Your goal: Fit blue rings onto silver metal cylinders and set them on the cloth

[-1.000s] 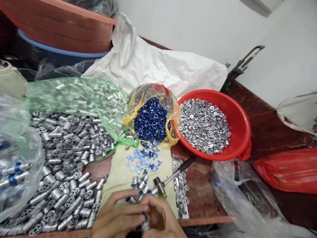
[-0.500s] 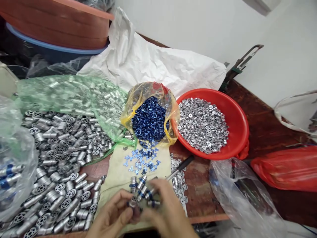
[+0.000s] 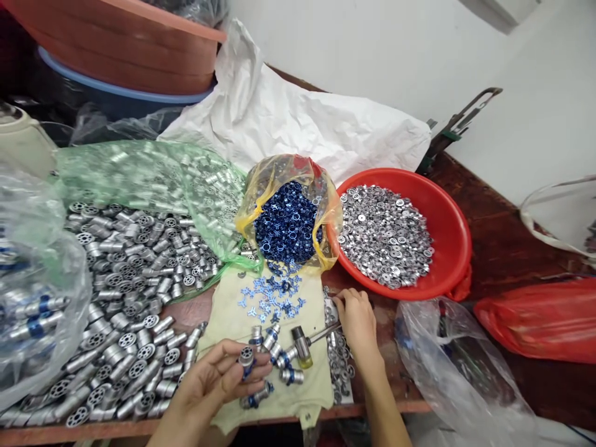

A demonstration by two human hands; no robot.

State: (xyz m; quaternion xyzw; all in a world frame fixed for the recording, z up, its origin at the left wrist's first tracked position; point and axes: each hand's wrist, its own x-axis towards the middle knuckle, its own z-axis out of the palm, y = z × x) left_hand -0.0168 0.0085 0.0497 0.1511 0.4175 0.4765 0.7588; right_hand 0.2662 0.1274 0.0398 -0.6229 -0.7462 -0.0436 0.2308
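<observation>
Shiny metal fitting (image 3: pixel 246 355), matt cloth (image 3: pixel 318 376)

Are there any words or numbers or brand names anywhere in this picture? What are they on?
None that can be read.
The hammer: no lettering can be made out.
The metal piece in the left hand: too small to tell if anything is marked on it.
The yellow bag: a red patch near its top, but no letters can be made out.
The red basin: no writing shows.
</observation>
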